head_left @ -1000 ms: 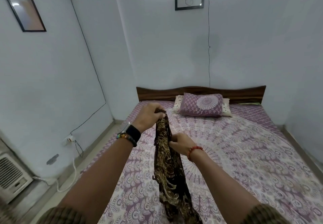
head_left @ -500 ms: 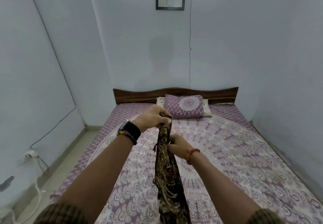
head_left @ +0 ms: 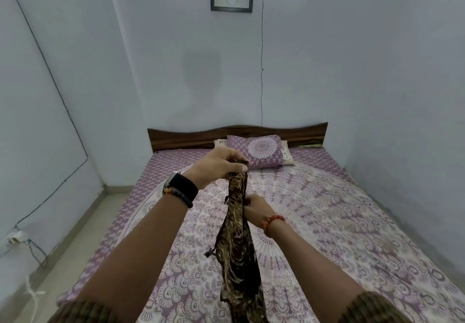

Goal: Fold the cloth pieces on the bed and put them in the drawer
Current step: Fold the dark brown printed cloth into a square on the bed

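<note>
I see a black smartwatch (head_left: 181, 190) and dark bead bracelet (head_left: 176, 196) on my left wrist, red beads (head_left: 273, 221) on the right, and brown striped sleeves (head_left: 86, 312).

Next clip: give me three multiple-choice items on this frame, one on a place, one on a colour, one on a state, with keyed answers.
1. Where does the left hand hold the patterned cloth?
A. its top end
B. its bottom end
C. not at all

2. The bedsheet is mainly
A. green
B. purple and white
C. plain black

3. The cloth is
A. folded flat on the bed
B. hanging bunched from the hands
C. in a drawer

Answers: 1 A, the grip sits at the top; 2 B, mandala print; 3 B, it dangles, and the right hand pinches it lower down.
</note>
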